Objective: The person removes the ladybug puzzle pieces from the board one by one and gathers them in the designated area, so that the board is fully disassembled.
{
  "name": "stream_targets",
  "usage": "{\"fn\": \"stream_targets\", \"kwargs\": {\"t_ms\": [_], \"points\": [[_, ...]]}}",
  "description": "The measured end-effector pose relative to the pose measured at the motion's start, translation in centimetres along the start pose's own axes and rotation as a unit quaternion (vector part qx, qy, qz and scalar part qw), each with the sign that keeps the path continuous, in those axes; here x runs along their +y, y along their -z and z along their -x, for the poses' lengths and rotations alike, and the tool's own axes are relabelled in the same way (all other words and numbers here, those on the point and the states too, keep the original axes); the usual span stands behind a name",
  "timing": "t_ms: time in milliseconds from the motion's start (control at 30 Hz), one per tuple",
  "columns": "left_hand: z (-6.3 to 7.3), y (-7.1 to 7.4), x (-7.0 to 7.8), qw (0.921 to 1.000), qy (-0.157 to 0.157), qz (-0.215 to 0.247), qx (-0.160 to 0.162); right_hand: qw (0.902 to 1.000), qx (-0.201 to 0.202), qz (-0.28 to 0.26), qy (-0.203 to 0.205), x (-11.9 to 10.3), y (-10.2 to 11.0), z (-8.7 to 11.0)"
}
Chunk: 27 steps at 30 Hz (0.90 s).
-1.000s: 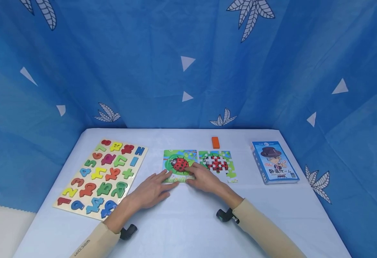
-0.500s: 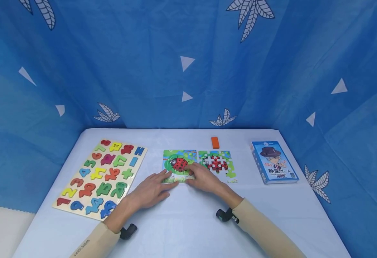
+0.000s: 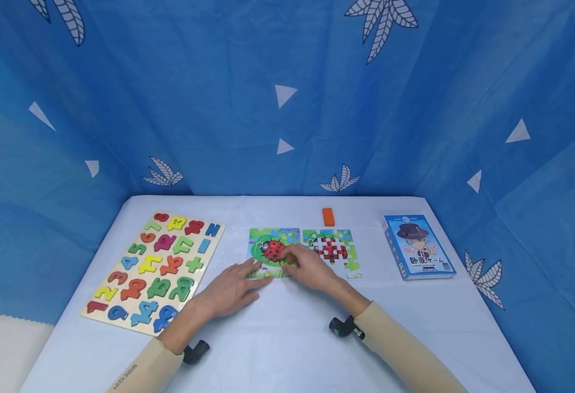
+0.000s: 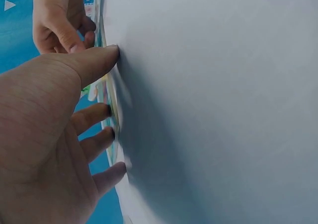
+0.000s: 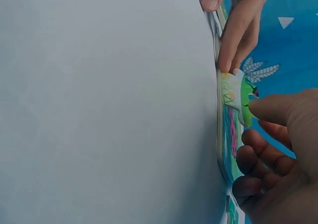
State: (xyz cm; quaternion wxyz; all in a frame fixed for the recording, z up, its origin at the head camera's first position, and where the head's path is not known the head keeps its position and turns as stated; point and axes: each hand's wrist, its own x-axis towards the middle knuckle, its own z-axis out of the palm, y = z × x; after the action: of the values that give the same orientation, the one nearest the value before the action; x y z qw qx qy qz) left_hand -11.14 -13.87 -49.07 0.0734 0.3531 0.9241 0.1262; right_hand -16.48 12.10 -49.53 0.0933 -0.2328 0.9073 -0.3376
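Note:
A ladybug jigsaw puzzle (image 3: 272, 248) lies on the table between my hands. My left hand (image 3: 230, 289) rests at its lower left edge, fingers extended and fingertips on the border. My right hand (image 3: 312, 268) is over its lower right part, with thumb and fingers pinching a jigsaw piece (image 5: 246, 102). In the right wrist view this green-and-white piece is tilted up from the puzzle, one side near the left hand's fingertip. Right of the hand lies a second ladybug jigsaw (image 3: 333, 251) with gaps among its pieces, partly hidden by the right hand.
A number board (image 3: 142, 267) with colourful numerals stands left, its near corner beside the left forearm. An orange block (image 3: 329, 217) lies behind the puzzles. A blue card-game box (image 3: 420, 246) is at the right. Blue curtain (image 3: 287, 98) hangs behind the table.
My right hand's fingers have drawn up slightly and curled more, pulling back from the puzzle's lower right corner. The left hand has stayed in place.

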Motion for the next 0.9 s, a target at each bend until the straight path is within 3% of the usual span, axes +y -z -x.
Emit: {"fn": "stream_targets", "kwargs": {"t_ms": [267,567,900], "points": [[0.0,0.2,0.1,1.0000,0.000,-0.003,-0.001,0.9992,0.002,-0.039,-0.009,0.1,0.4,0.0],[0.0,0.2,0.0,1.0000,-0.002,0.000,-0.001,0.9940,0.005,-0.107,-0.022,1.2,2.9,1.0],[0.2,0.1,-0.2,0.9999,-0.010,0.008,0.001,0.9933,-0.009,-0.092,-0.069,4.7,5.9,2.8]]}}
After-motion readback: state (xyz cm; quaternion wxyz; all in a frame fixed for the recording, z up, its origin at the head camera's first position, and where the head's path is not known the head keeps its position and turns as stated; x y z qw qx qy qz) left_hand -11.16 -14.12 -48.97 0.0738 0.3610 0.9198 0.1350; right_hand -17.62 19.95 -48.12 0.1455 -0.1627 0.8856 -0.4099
